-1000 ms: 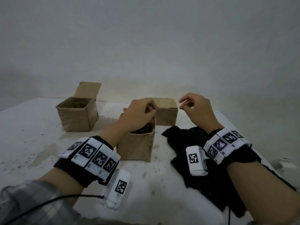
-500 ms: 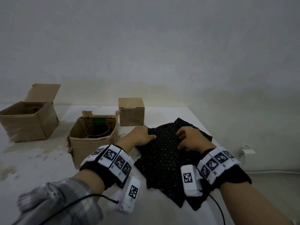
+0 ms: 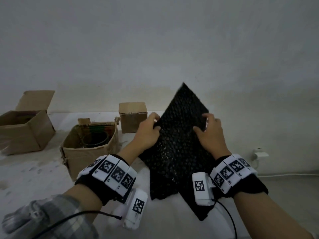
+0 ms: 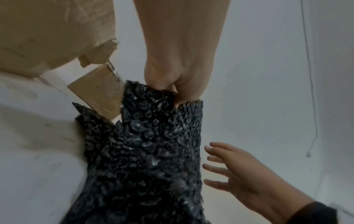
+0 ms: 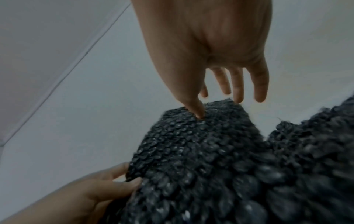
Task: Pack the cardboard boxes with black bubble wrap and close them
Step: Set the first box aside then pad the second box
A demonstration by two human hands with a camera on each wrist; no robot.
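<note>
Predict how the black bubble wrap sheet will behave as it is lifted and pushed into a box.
The bubble wrap is probably floppy: its lower part droops. Likely light: the left hand lifts it by a pinched edge. It should crumple easily.

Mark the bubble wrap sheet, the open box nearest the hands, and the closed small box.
bubble wrap sheet [image 3: 179, 135]: head view, middle of the lifted sheet's bubbled face.
open box [image 3: 86, 157]: head view, its front cardboard wall.
closed small box [image 3: 133, 122]: head view, its front face.
</note>
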